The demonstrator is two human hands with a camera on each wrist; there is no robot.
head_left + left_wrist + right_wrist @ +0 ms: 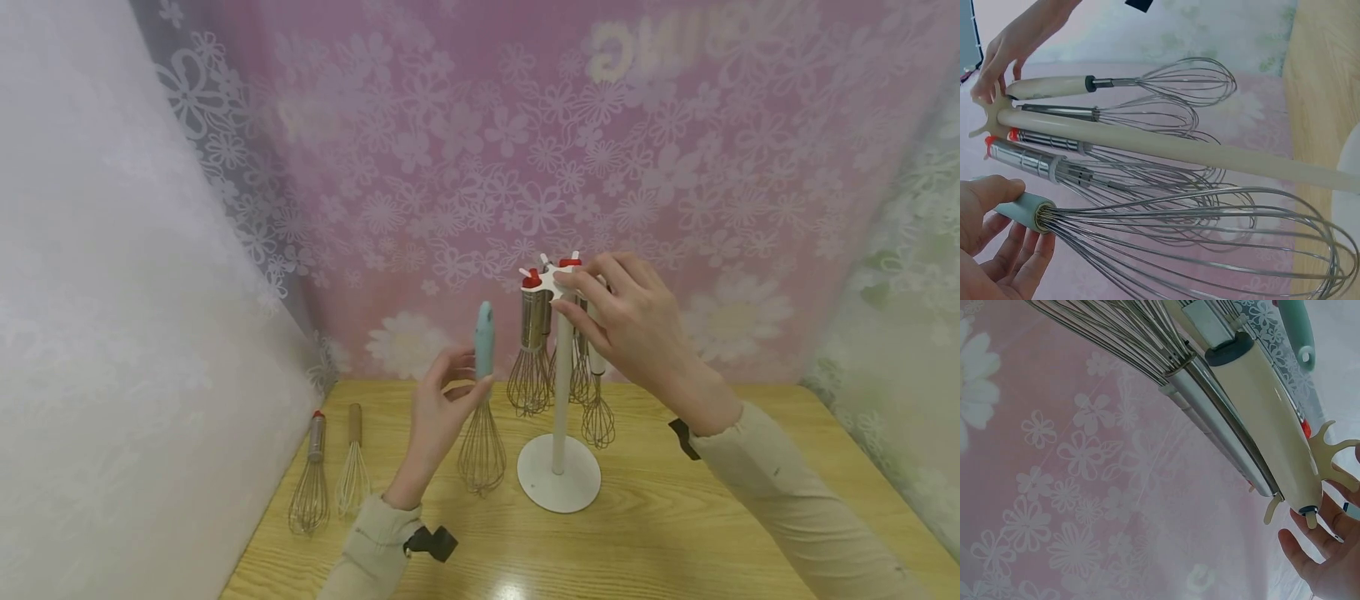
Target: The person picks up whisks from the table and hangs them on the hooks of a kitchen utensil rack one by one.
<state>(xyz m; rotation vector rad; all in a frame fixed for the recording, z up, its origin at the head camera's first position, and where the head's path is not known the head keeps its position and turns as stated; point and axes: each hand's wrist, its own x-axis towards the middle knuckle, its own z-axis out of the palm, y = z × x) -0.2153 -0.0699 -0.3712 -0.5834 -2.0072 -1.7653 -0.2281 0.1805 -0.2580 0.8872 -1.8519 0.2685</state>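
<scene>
My left hand [441,406] holds a balloon whisk [484,340] by the lower part of its light blue handle, upright with the wires down, just left of a white whisk stand [561,392]. The handle's top end stands free above my fingers. At the top of the stand, the fingers and thumb of my right hand [633,310] grip its hooked hub. Several whisks hang from the hooks there, among them a steel-handled whisk with a red tip [1022,159] and a cream-handled whisk [1269,412]. My right hand partly covers the hooks in the head view.
On the wooden table [660,517], at the left, lie a steel-handled whisk with a red end [309,492] and a wooden-handled whisk [355,458]. The stand's round white base [559,496] rests on the table. A pink flowered curtain [450,192] hangs behind.
</scene>
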